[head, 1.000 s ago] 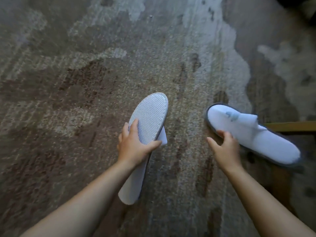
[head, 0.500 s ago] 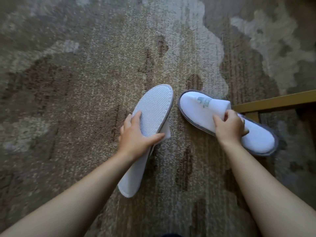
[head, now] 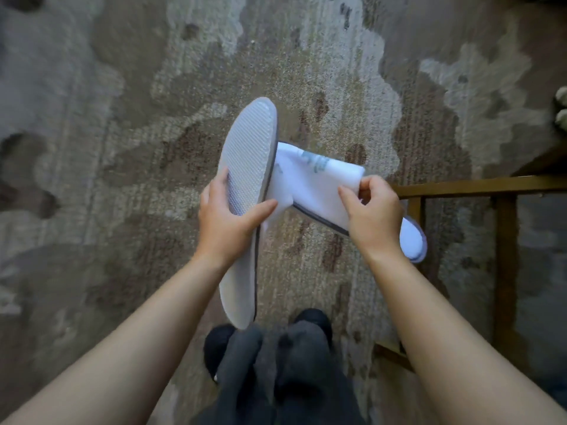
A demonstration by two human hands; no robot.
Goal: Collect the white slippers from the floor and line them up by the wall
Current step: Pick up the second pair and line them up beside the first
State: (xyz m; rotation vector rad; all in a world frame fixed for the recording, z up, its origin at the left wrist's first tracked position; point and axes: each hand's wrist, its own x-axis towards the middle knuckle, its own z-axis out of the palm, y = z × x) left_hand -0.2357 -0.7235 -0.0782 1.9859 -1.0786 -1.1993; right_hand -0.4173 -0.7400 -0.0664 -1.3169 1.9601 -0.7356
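Both white slippers are off the floor, held in front of me at mid-frame. My left hand (head: 228, 219) grips the first slipper (head: 247, 167) around its middle, its textured sole turned up toward me and its toe pointing away. My right hand (head: 372, 214) pinches the strap of the second slipper (head: 313, 176), which has grey piping and a faint blue logo; its heel sticks out past my wrist to the right. The toe end of the second slipper touches the edge of the first.
Patterned brown and grey carpet (head: 122, 148) covers the floor. A brown wooden frame (head: 503, 240) stands at the right, close to my right arm. My dark trousers and black shoes (head: 276, 357) show at the bottom. No wall is in view.
My right hand has lifted the second slipper off the carpet and brought it left against the first. I have risen, so the floor looks farther away and my legs have come into view.
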